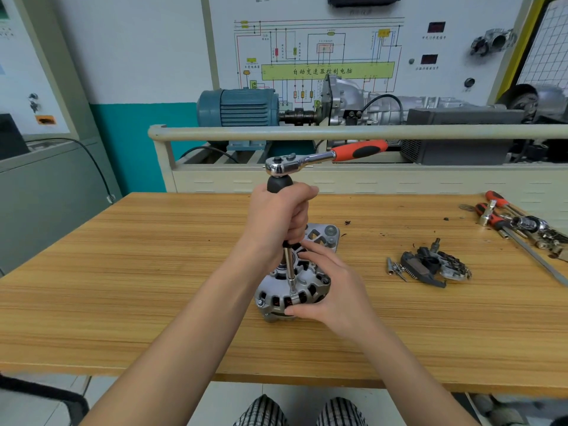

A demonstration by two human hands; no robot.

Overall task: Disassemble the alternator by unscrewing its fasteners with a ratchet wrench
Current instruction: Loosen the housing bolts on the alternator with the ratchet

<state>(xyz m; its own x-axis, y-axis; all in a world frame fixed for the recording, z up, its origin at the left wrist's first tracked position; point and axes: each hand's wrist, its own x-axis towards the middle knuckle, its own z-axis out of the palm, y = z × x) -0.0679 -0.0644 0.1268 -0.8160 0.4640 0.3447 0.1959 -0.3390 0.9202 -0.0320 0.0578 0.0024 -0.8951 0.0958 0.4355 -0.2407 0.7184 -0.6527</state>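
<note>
On the wooden table (153,272), directly below the left hand's (278,219) grip, the alternator (295,287) is sitting on its end with its vented housing facing up. That hand is wrapping its curled fingers around the black grip of an upright extension bar (289,269), whose lower socket is meeting a fastener on the housing rim. Above the fist, the ratchet wrench (325,157) is lying level, its chrome head seated on the bar's top and its orange and black handle reaching out to the right, with no hand on it. Just below and right of the fist, the right hand (332,290) is bracing the alternator, fingers spread and lightly bent against its side, thumb low beside the socket. Further right, well apart from both hands, removed parts (430,267) are lying, and beyond them loose tools (519,224) near the table's edge
</note>
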